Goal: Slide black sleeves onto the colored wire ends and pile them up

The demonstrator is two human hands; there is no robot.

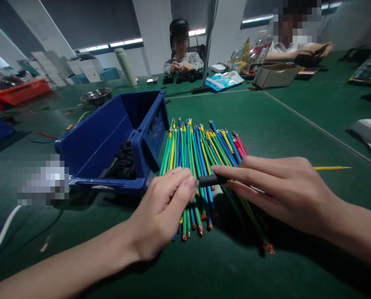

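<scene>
A row of several short wires, green-yellow, blue and red, lies on the green table with ring terminals at the far ends and bare copper at the near ends. My left hand rests closed over the near ends, its fingertips pinching one end of a short black sleeve. My right hand pinches the other end of that sleeve with thumb and forefinger, and also grips a yellow-green wire that sticks out to the right.
A blue plastic bin with black pieces inside lies tipped at the left of the wires. Two people sit at the far side, with a cardboard box, bags, a steel bowl and a green bottle. An orange crate stands far left.
</scene>
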